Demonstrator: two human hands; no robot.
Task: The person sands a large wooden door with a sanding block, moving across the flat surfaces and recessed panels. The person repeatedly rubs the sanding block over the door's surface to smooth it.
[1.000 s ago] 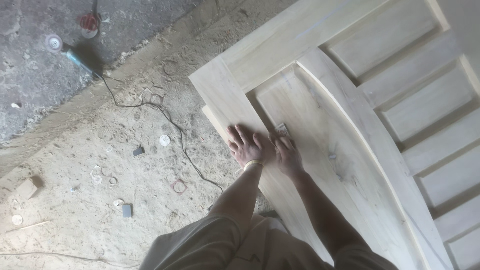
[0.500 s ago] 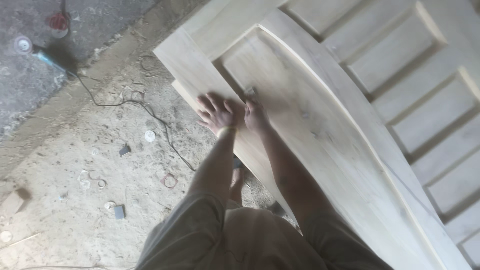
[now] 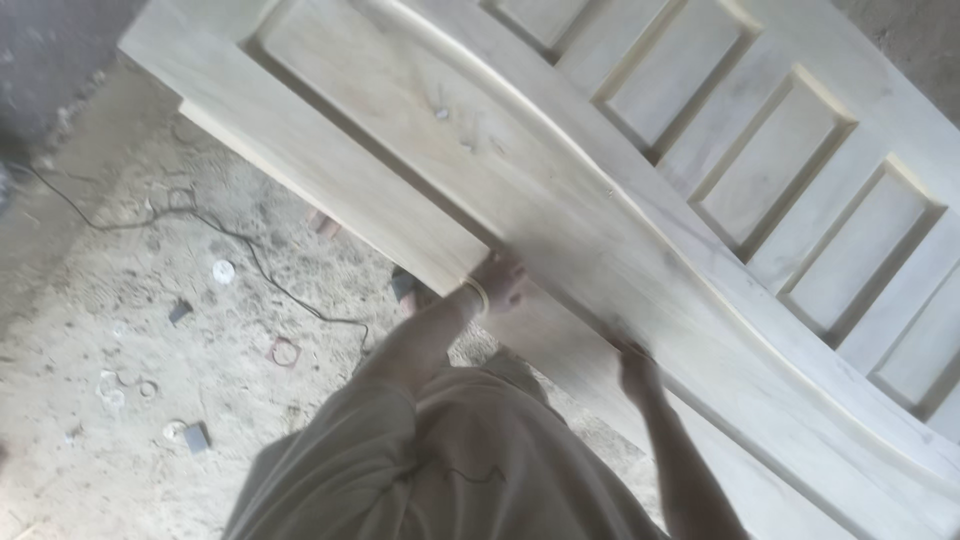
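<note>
A large pale unfinished wooden door (image 3: 560,180) with a curved rail and several recessed panels lies slanted across the view. My left hand (image 3: 497,280), with a band on its wrist, rests on the door's near edge with loose fingers and holds nothing. Further right along the same edge, my right hand (image 3: 637,372) presses on the wood beside the groove of the big panel. Its fingers curl down over a small sanding piece that is almost hidden.
The dusty floor (image 3: 120,330) on the left is strewn with sawdust. A black cable (image 3: 250,252) snakes over it. Small discs (image 3: 222,270), a ring (image 3: 285,352) and a dark little block (image 3: 195,437) lie scattered there. My beige clothing (image 3: 440,460) fills the bottom centre.
Both hands have slid along the door's edge away from its corner and have moved apart. The view has shifted along the door, so the grinder and the grey slab are out of sight.
</note>
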